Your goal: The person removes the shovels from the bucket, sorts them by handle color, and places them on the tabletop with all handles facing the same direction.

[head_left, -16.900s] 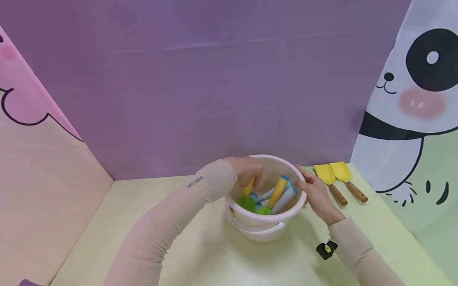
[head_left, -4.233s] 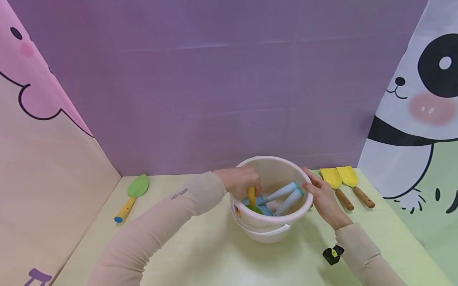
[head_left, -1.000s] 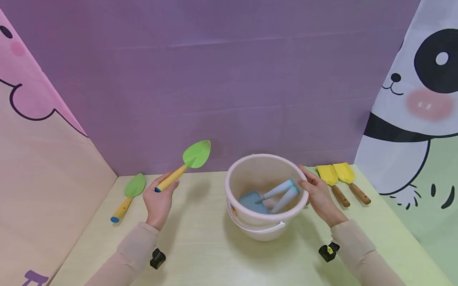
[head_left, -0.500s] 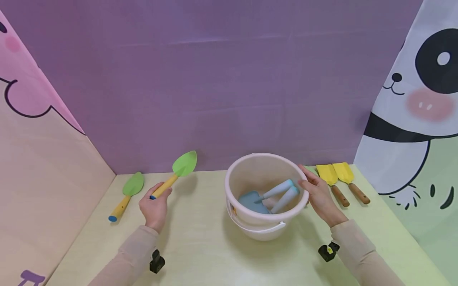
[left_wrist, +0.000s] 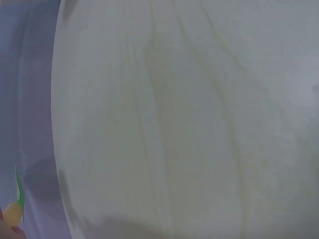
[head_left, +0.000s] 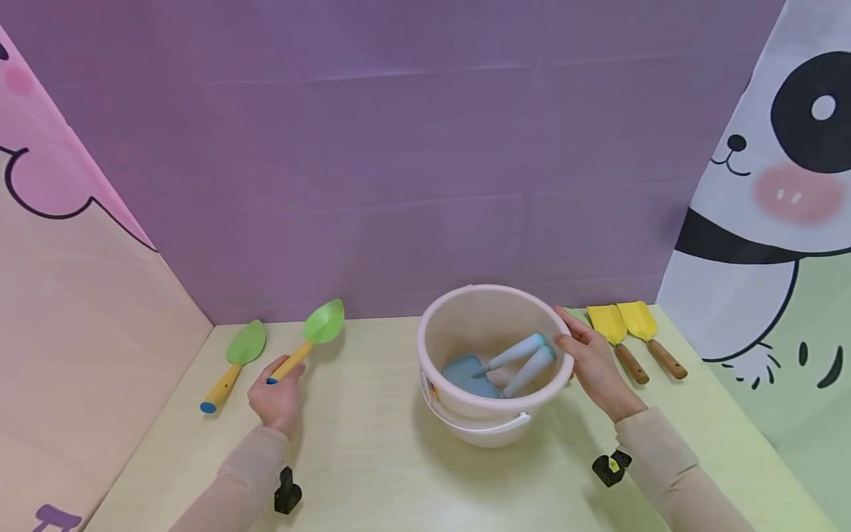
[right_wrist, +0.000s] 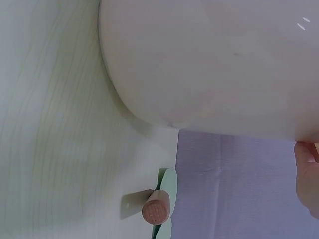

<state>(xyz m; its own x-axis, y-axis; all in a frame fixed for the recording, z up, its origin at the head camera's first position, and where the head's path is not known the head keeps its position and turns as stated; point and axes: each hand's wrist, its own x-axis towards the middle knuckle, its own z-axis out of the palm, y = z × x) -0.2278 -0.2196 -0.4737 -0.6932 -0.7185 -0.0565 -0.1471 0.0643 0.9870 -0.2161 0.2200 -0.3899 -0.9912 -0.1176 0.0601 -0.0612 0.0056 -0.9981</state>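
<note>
My left hand [head_left: 275, 397] grips the yellow handle of a garden trowel [head_left: 324, 323] with a green leaf-shaped blade, held above the table's left half. A matching green trowel [head_left: 247, 342] lies on the table just left of it. In the left wrist view only a bit of the held trowel's yellow handle [left_wrist: 13, 213] shows, at the lower left corner. My right hand [head_left: 596, 369] holds the rim of a pale pink bucket [head_left: 488, 423], thumb at the rim and fingers outside. Inside the bucket lie blue tools with light blue handles [head_left: 530, 369], one with a flat blade [head_left: 471, 374].
Right of the bucket, two yellow shovels [head_left: 607, 324] with wooden handles lie side by side on the pale table [head_left: 359, 473]. Beside the bucket, the right wrist view shows a wooden-handled tool [right_wrist: 156, 208] with green parts. A purple wall [head_left: 366, 185] rises behind.
Since 4.2 seconds ago, my left hand has lifted the second green trowel out of the bucket and carried it left; over the last second it moved lower and further left. My right hand stayed at the rim.
</note>
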